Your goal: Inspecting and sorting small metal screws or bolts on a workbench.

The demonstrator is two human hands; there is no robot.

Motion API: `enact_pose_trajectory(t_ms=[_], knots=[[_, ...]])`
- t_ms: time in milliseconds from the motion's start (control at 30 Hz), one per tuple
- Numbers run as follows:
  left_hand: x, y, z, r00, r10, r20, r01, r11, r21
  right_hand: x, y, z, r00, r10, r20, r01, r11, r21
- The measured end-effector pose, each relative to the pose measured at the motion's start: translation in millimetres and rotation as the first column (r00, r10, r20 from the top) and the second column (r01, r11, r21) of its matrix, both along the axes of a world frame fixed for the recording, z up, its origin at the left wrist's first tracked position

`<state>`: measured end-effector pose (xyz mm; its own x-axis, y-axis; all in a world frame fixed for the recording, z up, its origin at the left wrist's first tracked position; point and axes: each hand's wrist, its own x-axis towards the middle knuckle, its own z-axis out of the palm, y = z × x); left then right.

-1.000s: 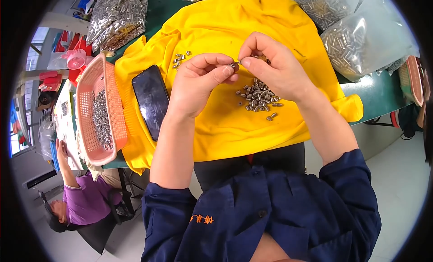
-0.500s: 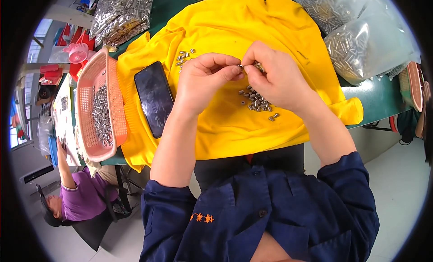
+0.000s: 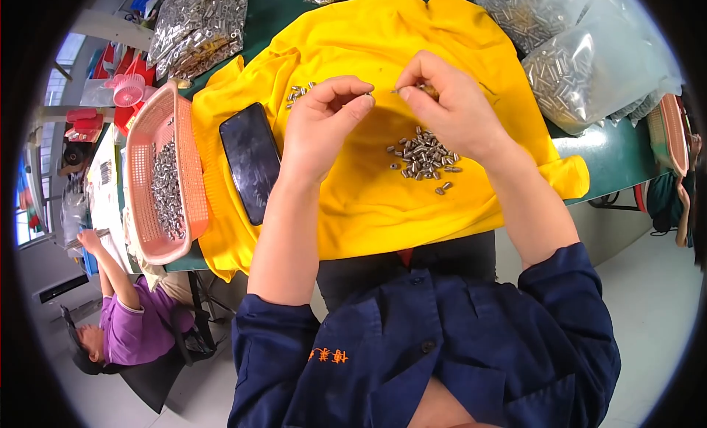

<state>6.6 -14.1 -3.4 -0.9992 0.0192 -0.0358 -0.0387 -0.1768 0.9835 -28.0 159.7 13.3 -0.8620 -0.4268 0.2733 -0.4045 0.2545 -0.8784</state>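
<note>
My left hand is closed in a pinch, with a tiny metal piece just showing at its thumb and fingertip. Across a short gap, my right hand grips a small brass-coloured tool; its thin tip pokes out between thumb and forefinger toward the left hand. Most of that tool is hidden by the fingers. Below the right hand, a loose pile of short silver metal cylinders lies on a yellow cloth garment. A smaller group of similar cylinders sits beyond the left hand, partly covered by it.
Left of my forearm lies a black phone, beside a pink basket holding many metal parts. Clear bags of metal parts stand far left, others far right. A person in purple sits at the left.
My hands have drawn apart, opening a gap between the left fingertips and the tool tip. Both have shifted slightly away from me. The seated person's arm has moved.
</note>
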Motion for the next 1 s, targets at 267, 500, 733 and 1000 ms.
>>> enact_pose_trajectory(t_ms=[267, 500, 733, 1000], knots=[[1.1, 2.9, -5.4, 0.974, -0.192, 0.123, 0.115, 0.878, 0.464, 6.3, -0.2, 3.7, 0.984, 0.13, 0.121, -0.114, 0.985, -0.13], [3.1, 5.9, -4.8, 0.979, -0.183, 0.094, 0.118, 0.873, 0.473, 6.4, 1.0, 4.3, 0.978, 0.159, 0.133, -0.138, 0.978, -0.154], [3.0, 6.4, 0.2, 0.997, -0.077, -0.023, 0.077, 0.997, 0.007, 11.3, -2.7, 4.8, 0.982, 0.076, -0.173, -0.048, 0.985, 0.163], [3.9, 7.7, -0.1, 0.999, -0.022, 0.023, 0.029, 0.934, -0.357, -5.0, 3.5, -0.7, 0.968, 0.09, 0.233, -0.05, 0.984, -0.173]])
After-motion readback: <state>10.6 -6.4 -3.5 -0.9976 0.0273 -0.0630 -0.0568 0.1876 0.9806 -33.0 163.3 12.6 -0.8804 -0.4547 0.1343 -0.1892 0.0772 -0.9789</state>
